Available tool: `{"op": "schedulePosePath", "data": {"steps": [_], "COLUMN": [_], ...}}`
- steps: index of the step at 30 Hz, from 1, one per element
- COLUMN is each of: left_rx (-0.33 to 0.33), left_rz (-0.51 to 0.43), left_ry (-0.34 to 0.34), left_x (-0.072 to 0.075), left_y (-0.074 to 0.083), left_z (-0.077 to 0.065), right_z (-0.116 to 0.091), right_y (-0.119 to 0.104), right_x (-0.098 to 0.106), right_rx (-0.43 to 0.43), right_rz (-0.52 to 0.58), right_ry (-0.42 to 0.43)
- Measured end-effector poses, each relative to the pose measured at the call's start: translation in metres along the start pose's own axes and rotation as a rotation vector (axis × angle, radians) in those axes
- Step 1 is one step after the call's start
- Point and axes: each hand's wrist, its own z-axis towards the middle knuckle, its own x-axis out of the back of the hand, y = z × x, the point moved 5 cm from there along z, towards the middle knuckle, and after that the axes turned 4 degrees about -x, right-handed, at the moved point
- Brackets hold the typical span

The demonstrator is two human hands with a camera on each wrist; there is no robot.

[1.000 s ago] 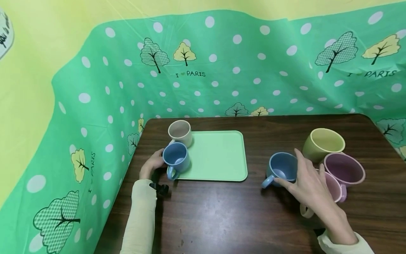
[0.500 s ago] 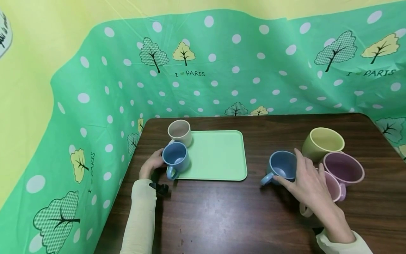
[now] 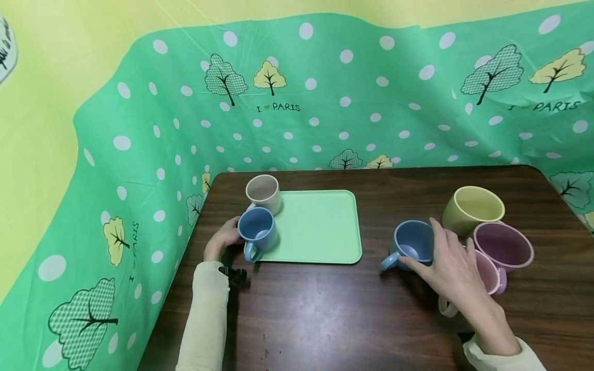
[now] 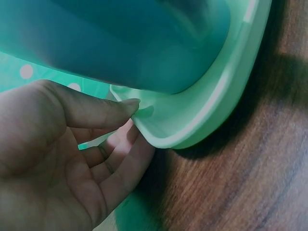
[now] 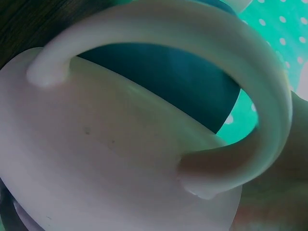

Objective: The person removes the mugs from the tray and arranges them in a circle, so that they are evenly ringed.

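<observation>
My left hand [image 3: 224, 241] pinches the corner of a light green tray [image 3: 320, 226], beside a blue mug [image 3: 258, 234] standing on it. In the left wrist view the thumb [image 4: 103, 111] lies over the tray's rim [image 4: 211, 115] and the other fingers go beneath. My right hand [image 3: 457, 268] grips a second blue mug [image 3: 410, 245], thumb on its near side by the handle and fingers at its right side. Part of that mug is hidden by the hand. A pale mug [image 5: 96, 144] with a large handle fills the right wrist view.
A greyish-beige mug [image 3: 263, 193] stands at the tray's back left corner. Close right of my right hand are a yellow mug [image 3: 468, 211], a purple mug [image 3: 503, 247] and a pink mug [image 3: 487, 273]. A patterned green cloth [image 3: 325, 113] hangs behind the dark wooden table [image 3: 315, 314].
The blue mug in my right hand has shifted very slightly away and to the left. My left hand and the tray have stayed still.
</observation>
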Motion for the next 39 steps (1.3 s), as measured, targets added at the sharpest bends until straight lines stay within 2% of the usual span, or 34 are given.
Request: {"op": "schedulePosePath", "data": {"steps": [8, 14, 19, 25, 32, 39], "left_rx": [0.026, 0.005, -0.009, 0.006, 0.025, 0.002], "left_rz": [0.016, 0.054, 0.051, 0.047, 0.013, 0.040], "left_ry": [0.010, 0.027, 0.028, 0.029, 0.028, 0.047], "left_x": [0.001, 0.002, 0.001, 0.000, -0.002, -0.003], "left_y": [0.000, 0.003, 0.005, 0.006, 0.003, 0.002], "left_z": [0.000, 0.000, -0.002, -0.005, -0.003, -0.002], "right_z": [-0.004, -0.005, 0.000, 0.012, 0.020, 0.029], "right_y": [-0.014, -0.049, -0.077, -0.106, -0.146, -0.179], "right_x": [0.011, 0.026, 0.021, -0.008, -0.060, -0.111], "right_rx": [0.022, 0.089, 0.139, 0.203, 0.250, 0.301], "right_rz": [0.029, 0.156, 0.277, 0.390, 0.509, 0.543], "right_ry": [0.014, 0.085, 0.080, 0.004, -0.179, -0.285]}}
